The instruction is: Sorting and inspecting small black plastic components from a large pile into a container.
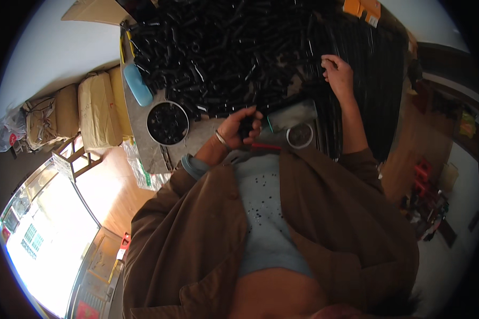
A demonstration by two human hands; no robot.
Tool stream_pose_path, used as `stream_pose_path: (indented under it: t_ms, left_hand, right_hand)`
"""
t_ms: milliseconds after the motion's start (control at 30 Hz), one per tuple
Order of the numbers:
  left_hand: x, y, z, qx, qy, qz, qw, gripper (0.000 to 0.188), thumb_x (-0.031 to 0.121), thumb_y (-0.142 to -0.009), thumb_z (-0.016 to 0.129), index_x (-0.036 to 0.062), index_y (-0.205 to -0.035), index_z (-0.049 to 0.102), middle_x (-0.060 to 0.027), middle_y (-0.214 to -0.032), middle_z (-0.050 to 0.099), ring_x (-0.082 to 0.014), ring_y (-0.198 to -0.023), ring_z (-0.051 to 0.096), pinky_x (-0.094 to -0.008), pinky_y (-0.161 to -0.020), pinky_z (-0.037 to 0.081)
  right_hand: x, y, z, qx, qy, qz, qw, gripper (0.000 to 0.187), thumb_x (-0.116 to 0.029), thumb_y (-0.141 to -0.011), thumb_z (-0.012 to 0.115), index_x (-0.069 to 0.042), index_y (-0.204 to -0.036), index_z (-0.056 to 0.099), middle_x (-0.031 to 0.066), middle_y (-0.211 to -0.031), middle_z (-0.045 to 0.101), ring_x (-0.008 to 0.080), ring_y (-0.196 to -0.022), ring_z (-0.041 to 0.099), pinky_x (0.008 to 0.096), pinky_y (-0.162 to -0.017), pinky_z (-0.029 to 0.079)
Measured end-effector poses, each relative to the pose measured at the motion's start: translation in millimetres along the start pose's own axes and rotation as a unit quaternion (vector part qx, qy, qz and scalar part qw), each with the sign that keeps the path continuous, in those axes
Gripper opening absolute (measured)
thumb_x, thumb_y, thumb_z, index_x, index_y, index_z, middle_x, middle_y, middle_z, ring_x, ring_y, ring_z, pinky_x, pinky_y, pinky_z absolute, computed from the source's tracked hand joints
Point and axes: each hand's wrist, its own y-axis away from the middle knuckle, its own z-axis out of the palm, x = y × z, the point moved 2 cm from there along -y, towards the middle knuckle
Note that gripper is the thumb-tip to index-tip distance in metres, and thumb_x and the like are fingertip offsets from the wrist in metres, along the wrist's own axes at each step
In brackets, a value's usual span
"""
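My left hand (241, 126) is held low in front of my chest, its fingers curled around small black parts (245, 127) whose kind I cannot make out. Farther right, my right hand (338, 77) is raised over the table with thumb and fingers pinched together. Whatever may be between those fingertips is too small to tell. Ahead of both hands spreads a large heap of short black tube-like pieces (223, 58). Beside and beyond my right forearm lie many long, thin black rods or strips (364, 95), side by side.
A round metal bowl (149, 123) of black bits stands left, near a light-blue case (138, 85). Between my arms are a green-edged flat tray (292, 117) and a small round white-rimmed container (289, 139). An orange box (363, 8) sits far right; wrapped packages (98, 111) stand left.
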Motion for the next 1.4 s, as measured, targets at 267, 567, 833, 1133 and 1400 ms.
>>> stream_pose_path:
  t_ms: [267, 567, 833, 1133, 1400]
  left_hand:
    - [-3.0, 0.0, 3.2, -0.028, -0.015, 0.027, 0.999, 0.032, 0.036, -0.095, 0.048, 0.0066, -0.095, 0.060, -0.0053, -0.077, 0.055, -0.0190, -0.063, 0.049, -0.0261, -0.040, 0.034]
    - [-6.1, 4.9, 13.7, -0.088, 0.060, 0.089, 0.990, 0.041, 0.039, -0.096, 0.043, 0.0053, -0.112, 0.060, -0.0107, -0.104, 0.057, -0.0250, -0.083, 0.052, -0.0281, -0.052, 0.044]
    - [-12.4, 13.7, 3.5, -0.146, 0.093, 0.063, 0.983, 0.038, 0.038, -0.097, 0.042, 0.0049, -0.108, 0.058, -0.0068, -0.090, 0.050, -0.0192, -0.069, 0.043, -0.0242, -0.038, 0.032]
    - [-16.3, 10.7, 3.6, -0.143, 0.084, 0.061, 0.984, 0.035, 0.037, -0.096, 0.043, 0.0058, -0.099, 0.059, -0.0064, -0.084, 0.051, -0.0182, -0.065, 0.044, -0.0233, -0.039, 0.031]
    - [-21.9, 9.2, 6.9, -0.115, 0.051, 0.055, 0.991, 0.036, 0.037, -0.097, 0.042, 0.0060, -0.103, 0.059, -0.0078, -0.089, 0.054, -0.0206, -0.070, 0.048, -0.0230, -0.038, 0.031]
  right_hand:
    - [67.1, 62.3, -7.3, -0.084, 0.109, 0.071, 0.988, 0.018, -0.016, -0.083, 0.063, -0.001, -0.093, 0.066, 0.0043, -0.070, 0.062, 0.0090, -0.053, 0.056, 0.0243, -0.044, 0.044]
    - [67.3, 45.0, 19.4, -0.022, 0.238, -0.016, 0.971, 0.024, -0.020, -0.083, 0.067, -0.002, -0.100, 0.067, 0.0076, -0.080, 0.067, 0.0118, -0.064, 0.062, 0.0235, -0.056, 0.049]
    - [3.5, 15.1, -10.2, 0.005, -0.061, 0.000, 0.998, 0.023, -0.017, -0.089, 0.061, -0.004, -0.107, 0.066, 0.0007, -0.080, 0.064, 0.0077, -0.067, 0.059, 0.0215, -0.058, 0.049]
    - [98.5, 85.6, -12.4, -0.123, 0.252, -0.101, 0.954, 0.024, -0.012, -0.080, 0.060, -0.009, -0.103, 0.064, 0.0091, -0.092, 0.063, 0.0266, -0.082, 0.063, 0.0357, -0.072, 0.050]
    - [93.1, 95.5, -4.3, -0.073, 0.304, -0.140, 0.939, 0.029, -0.012, -0.080, 0.063, -0.012, -0.109, 0.062, 0.0087, -0.100, 0.060, 0.0283, -0.087, 0.062, 0.0374, -0.075, 0.050]
